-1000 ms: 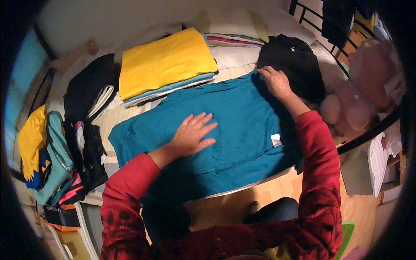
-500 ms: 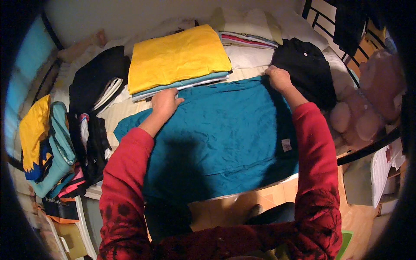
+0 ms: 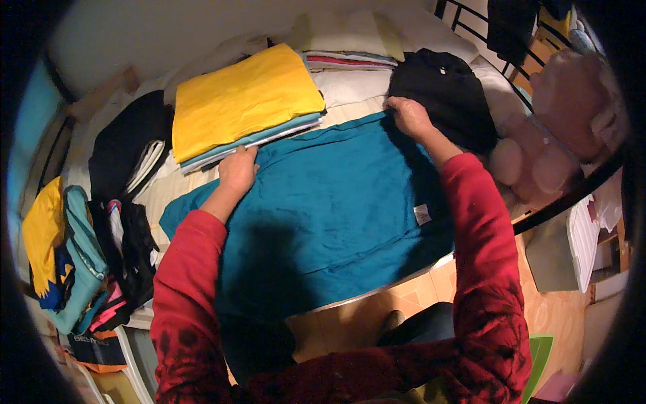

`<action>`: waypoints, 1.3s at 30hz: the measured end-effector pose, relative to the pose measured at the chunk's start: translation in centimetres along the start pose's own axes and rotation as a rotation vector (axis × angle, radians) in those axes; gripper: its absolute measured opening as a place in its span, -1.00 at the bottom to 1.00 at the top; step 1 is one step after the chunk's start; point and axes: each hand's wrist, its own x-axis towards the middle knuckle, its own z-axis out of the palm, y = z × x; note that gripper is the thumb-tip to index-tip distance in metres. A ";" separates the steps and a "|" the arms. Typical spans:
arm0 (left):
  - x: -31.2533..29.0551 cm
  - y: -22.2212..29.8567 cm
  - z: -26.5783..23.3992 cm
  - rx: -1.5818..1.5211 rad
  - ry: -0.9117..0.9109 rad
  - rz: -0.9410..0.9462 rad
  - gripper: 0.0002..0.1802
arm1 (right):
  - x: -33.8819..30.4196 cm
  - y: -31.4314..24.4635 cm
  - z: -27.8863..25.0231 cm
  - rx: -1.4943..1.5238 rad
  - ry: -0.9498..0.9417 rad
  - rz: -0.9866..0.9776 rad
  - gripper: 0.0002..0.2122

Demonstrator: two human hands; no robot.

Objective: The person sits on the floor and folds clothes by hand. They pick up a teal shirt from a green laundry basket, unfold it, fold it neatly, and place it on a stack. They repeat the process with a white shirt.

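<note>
A teal cloth garment (image 3: 336, 195) lies spread out at the bed's near edge, with a small white label on its right part. My left hand (image 3: 237, 172) grips the garment's far edge toward the left, close to a folded stack. At the far right corner, my right hand (image 3: 410, 118) pinches the same edge, beside a folded black garment (image 3: 447, 94). Just beyond my left hand is the stack of folded clothes, with a yellow garment (image 3: 245, 97) on top and light blue and white layers below. The fingertips of both hands are partly hidden.
Folded dark clothes (image 3: 131, 138) lie on the left, with yellow, light teal and black garments (image 3: 128, 249) nearer. Another folded pile (image 3: 350, 60) sits by the pillow at the back. A pink plush toy (image 3: 545, 155) rests at right, near the black bed rail (image 3: 572, 192).
The view has turned slightly, so the bed and clothes sit further left and tilted. Both hands stay at the teal garment's far edge, which looks a little straighter.
</note>
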 end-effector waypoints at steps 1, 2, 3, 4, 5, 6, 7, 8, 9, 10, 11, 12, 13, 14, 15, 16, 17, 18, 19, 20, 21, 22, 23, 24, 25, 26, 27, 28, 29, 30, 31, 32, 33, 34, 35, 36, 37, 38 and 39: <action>0.3 0.2 -0.1 0.050 -0.073 -0.004 -0.63 | -0.1 -0.2 -0.2 0.008 0.003 0.001 -0.76; 0.4 0.4 -0.2 0.043 -0.043 0.003 -0.64 | -0.3 -0.3 -0.4 0.019 -0.003 0.002 -0.76; 0.4 0.7 -0.4 0.051 -0.022 0.002 -0.66 | -0.4 -0.3 -0.8 0.035 -0.053 -0.002 -0.79; 0.4 1.0 -0.6 0.063 -0.005 0.004 -0.67 | -0.7 -0.4 -1.0 0.039 -0.040 -0.017 -0.76; 0.2 1.2 -0.8 0.080 0.040 -0.010 -0.70 | -1.0 -0.5 -1.2 0.042 -0.027 -0.033 -0.73; 0.0 1.3 -1.2 0.089 0.125 0.020 -0.74 | -1.3 -0.5 -1.3 0.046 -0.021 -0.050 -0.69; -0.3 1.3 -1.6 0.099 0.199 0.043 -0.78 | -1.5 -0.6 -1.3 0.026 0.001 -0.061 -0.58; -0.5 1.2 -2.0 0.120 0.271 0.054 -0.82 | -1.8 -0.7 -1.3 -0.038 0.028 -0.068 -0.62; -0.4 1.0 -2.4 0.141 0.319 0.062 -0.83 | -1.9 -0.8 -1.1 -0.104 0.046 -0.069 -0.67; -0.3 0.8 -2.9 0.146 0.327 0.069 -0.83 | -2.0 -0.8 -0.9 -0.171 0.066 -0.072 -0.71; 0.0 0.4 -3.3 0.162 0.348 0.078 -0.83 | -2.0 -0.9 -0.6 -0.236 0.071 -0.053 -0.72; 0.3 0.1 -3.6 0.187 0.389 0.085 -0.83 | -1.9 -1.1 -0.2 -0.302 0.078 -0.035 -0.72; 0.6 -0.2 -3.8 0.197 0.406 0.076 -0.82 | -1.8 -1.2 0.1 -0.368 0.087 -0.014 -0.72; 0.9 -0.3 -3.9 0.171 0.384 0.061 -0.81 | -1.8 -1.2 0.4 -0.380 0.094 0.001 -0.79; 1.1 -0.4 -3.8 0.158 0.388 0.050 -0.81 | -1.9 -1.2 0.6 -0.391 0.099 0.017 -0.85; 1.2 -0.5 -3.7 0.155 0.414 0.049 -0.80 | -2.0 -1.2 0.8 -0.404 0.081 0.045 -0.88; 1.1 -0.5 -3.5 0.140 0.380 0.051 -0.79 | -2.1 -1.2 0.8 -0.404 0.108 0.029 -0.88; 0.9 -0.5 -3.2 0.136 0.371 0.062 -0.78 | -2.2 -1.1 0.8 -0.408 0.115 0.024 -0.88; 0.6 -0.5 -3.0 0.140 0.352 0.060 -0.77 | -2.4 -1.0 0.7 -0.411 0.119 0.017 -0.89; 0.2 -0.4 -2.8 0.093 0.359 0.073 -0.76 | -2.6 -1.0 0.5 -0.386 0.115 -0.004 -0.86; -0.3 -0.3 -2.6 0.055 0.356 0.077 -0.76 | -2.9 -0.9 0.2 -0.362 0.110 -0.024 -0.83; -0.7 -0.2 -2.5 0.023 0.341 0.072 -0.75 | -3.2 -0.7 -0.1 -0.340 0.107 -0.043 -0.80; -1.3 0.0 -2.4 -0.014 0.333 0.051 -0.76 | -3.5 -0.6 -0.4 -0.339 0.102 -0.092 -0.80; -1.9 0.1 -2.5 -0.035 0.358 0.086 -0.77 | -4.0 -0.4 -0.8 -0.338 0.096 -0.137 -0.81; -2.5 0.2 -2.8 -0.058 0.383 0.125 -0.77 | -4.6 -0.3 -1.1 -0.341 0.082 -0.169 -0.81; -3.1 0.4 -3.0 -0.085 0.406 0.165 -0.78 | -5.1 -0.1 -1.4 -0.318 0.085 -0.204 -0.80; -3.7 0.6 -3.2 -0.059 0.386 0.170 -0.79 | -5.6 0.0 -1.7 -0.298 0.079 -0.230 -0.79; -4.3 0.8 -3.5 -0.082 0.375 0.204 -0.79 | -6.1 0.2 -2.0 -0.279 0.073 -0.254 -0.78; -5.0 1.1 -3.7 -0.074 0.356 0.213 -0.81 | -6.7 0.3 -2.3 -0.279 0.054 -0.261 -0.78; -5.7 1.3 -3.9 -0.054 0.343 0.222 -0.82 | -7.1 0.4 -2.6 -0.277 0.033 -0.268 -0.78; -6.4 1.5 -4.1 -0.031 0.359 0.272 -0.84 | -7.5 0.3 -2.7 -0.272 0.014 -0.277 -0.78; -7.1 1.7 -4.3 -0.002 0.372 0.317 -0.85 | -7.9 0.2 -2.9 -0.257 0.020 -0.290 -0.77; -7.7 1.8 -4.5 0.027 0.386 0.356 -0.87 | -8.3 0.1 -3.1 -0.242 0.026 -0.303 -0.76; -8.3 1.8 -4.6 0.067 0.378 0.386 -0.88 | -8.7 -0.1 -3.3 -0.227 0.032 -0.317 -0.75; -8.9 2.0 -4.6 0.106 0.368 0.411 -0.89 | -9.0 -0.2 -3.4 -0.242 0.032 -0.321 -0.74; -9.3 2.1 -4.6 0.139 0.371 0.447 -0.89 | -9.2 -0.4 -3.6 -0.261 0.034 -0.322 -0.74; -9.7 2.2 -4.5 0.157 0.386 0.456 -0.89 | -9.5 -0.5 -3.8 -0.278 -0.006 -0.297 -0.73; -9.9 2.3 -4.5 0.161 0.379 0.439 -0.90 | -9.7 -0.5 -4.1 -0.277 0.029 -0.310 -0.69; -10.2 2.3 -4.5 0.156 0.368 0.436 -0.90 | -9.9 -0.5 -4.4 -0.276 0.021 -0.293 -0.66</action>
